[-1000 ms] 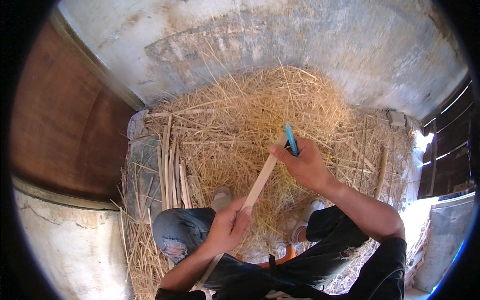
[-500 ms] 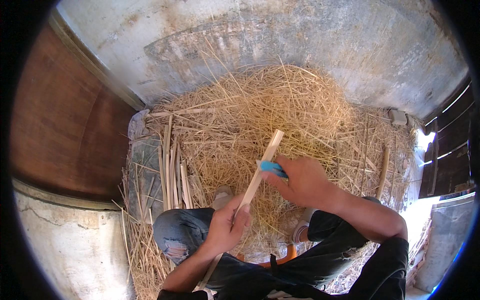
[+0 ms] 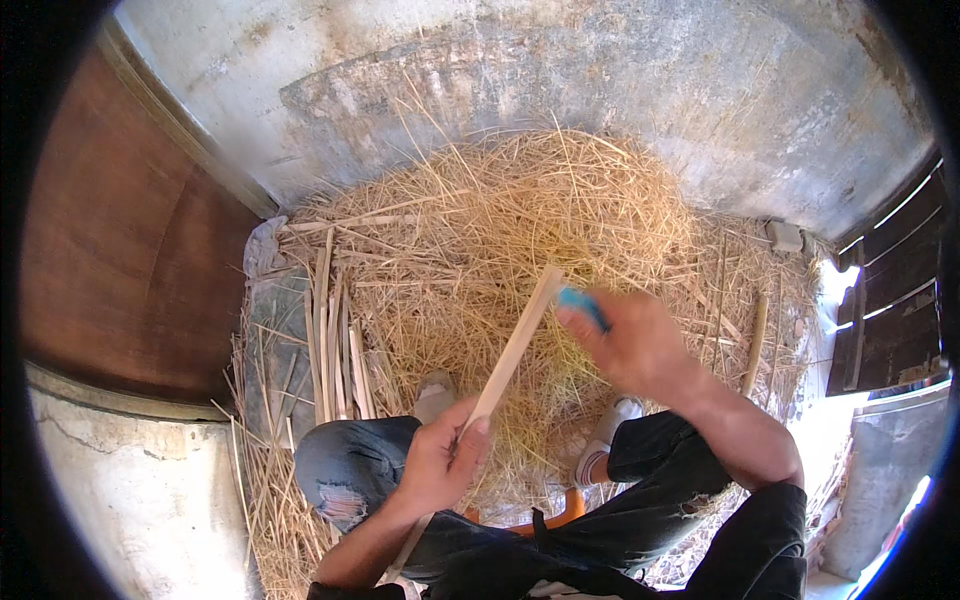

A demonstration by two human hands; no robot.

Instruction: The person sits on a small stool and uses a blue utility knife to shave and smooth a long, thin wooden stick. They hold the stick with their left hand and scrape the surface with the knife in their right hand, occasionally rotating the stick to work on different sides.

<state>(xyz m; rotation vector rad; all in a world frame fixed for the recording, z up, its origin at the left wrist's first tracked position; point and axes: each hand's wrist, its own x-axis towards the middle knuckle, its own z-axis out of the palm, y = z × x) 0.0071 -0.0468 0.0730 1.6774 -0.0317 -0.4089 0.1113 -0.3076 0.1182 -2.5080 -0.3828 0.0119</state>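
My left hand (image 3: 442, 462) is closed around a long pale bamboo strip (image 3: 517, 345). The strip slants up and away from my fist, and its lower part runs down beneath my left forearm. My right hand (image 3: 640, 345) is closed on a small blue utility knife (image 3: 583, 306), smeared by motion, so its blade cannot be made out. The knife is just right of the strip's far end, with a small gap between them.
A big heap of thin shavings (image 3: 590, 210) covers the floor up to the stained wall (image 3: 560, 70). Several uncut strips (image 3: 328, 340) lie at the left, beside a brown wooden panel (image 3: 130, 240). A pole (image 3: 757, 340) lies at the right. My knees flank my hands.
My right hand has drawn the knife along the strip toward its far end and off to the right. The left hand keeps its hold, nearly still.
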